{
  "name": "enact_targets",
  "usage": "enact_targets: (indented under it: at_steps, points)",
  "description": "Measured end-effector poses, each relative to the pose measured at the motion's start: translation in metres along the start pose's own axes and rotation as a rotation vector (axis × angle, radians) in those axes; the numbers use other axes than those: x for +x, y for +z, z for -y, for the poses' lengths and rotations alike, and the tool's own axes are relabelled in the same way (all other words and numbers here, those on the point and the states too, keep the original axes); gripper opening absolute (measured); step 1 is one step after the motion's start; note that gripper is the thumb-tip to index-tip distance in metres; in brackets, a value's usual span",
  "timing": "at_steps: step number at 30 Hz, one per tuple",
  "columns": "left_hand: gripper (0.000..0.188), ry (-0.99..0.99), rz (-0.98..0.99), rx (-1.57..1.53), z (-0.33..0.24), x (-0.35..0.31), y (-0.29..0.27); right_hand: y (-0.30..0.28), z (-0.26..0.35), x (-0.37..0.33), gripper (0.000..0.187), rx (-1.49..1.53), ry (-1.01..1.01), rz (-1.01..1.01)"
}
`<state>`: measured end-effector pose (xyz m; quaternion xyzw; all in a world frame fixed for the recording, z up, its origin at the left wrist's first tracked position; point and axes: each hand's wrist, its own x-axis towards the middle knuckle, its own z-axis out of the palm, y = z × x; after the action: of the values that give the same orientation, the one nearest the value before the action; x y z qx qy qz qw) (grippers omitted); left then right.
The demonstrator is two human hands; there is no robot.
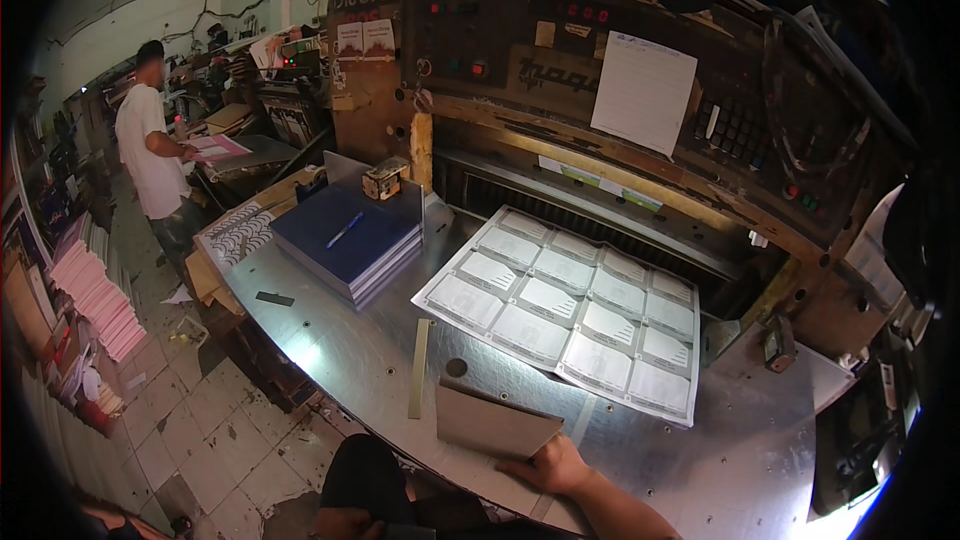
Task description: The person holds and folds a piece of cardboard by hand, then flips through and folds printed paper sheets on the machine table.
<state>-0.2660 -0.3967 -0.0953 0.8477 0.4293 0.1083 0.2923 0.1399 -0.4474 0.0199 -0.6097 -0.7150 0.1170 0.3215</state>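
My right hand point(550, 465) is at the front edge of the metal table, with its fingers closed round the right end of a flat grey-brown board point(495, 420). The board is tilted up on its long edge. My left hand point(345, 522) rests low by my lap, in shadow at the lower rim, and its fingers are too dark to read. Beyond the board lies a large printed sheet point(560, 305) with a grid of grey panels, reaching toward the machine's slot. A narrow yellowish strip point(420, 368) lies left of the board.
A dark blue stack point(345, 235) with a blue pen point(345, 230) on top stands at the left, against an upright metal plate point(375, 190). The machine's panel point(560, 50) rises behind. A co-worker point(152, 135) stands far left, near pink paper stacks point(95, 290).
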Motion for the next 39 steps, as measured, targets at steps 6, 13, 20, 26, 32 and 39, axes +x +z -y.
enact_targets:
  at_steps: [6, 13, 20, 26, 32, 39]
  points:
    - [0.037, -0.050, 0.150, 0.149, 0.002, 0.005, -0.009, 0.002, 0.002, 0.001, 0.035, 0.007, -0.056, -0.041]
    - [0.046, 0.114, 0.067, 0.273, 0.013, 0.026, 0.007, -0.003, 0.006, 0.003, 0.029, 0.068, 0.072, -0.044]
    - [0.040, 0.091, 0.021, 0.103, 0.018, 0.020, 0.012, -0.020, 0.026, -0.059, 0.013, 0.421, 0.467, -0.526]
    - [0.039, 0.126, -0.051, 0.016, 0.017, 0.013, 0.006, -0.052, -0.009, -0.212, 0.017, 0.313, 0.783, -1.405]
    - [0.038, 0.114, 0.073, -0.027, 0.019, 0.010, -0.004, -0.104, 0.018, -0.284, 0.035, 0.421, 1.139, -1.506]
    - [0.033, 0.068, 0.053, -0.146, 0.000, 0.025, -0.022, -0.101, 0.016, -0.297, 0.035, 0.511, 1.128, -1.492]
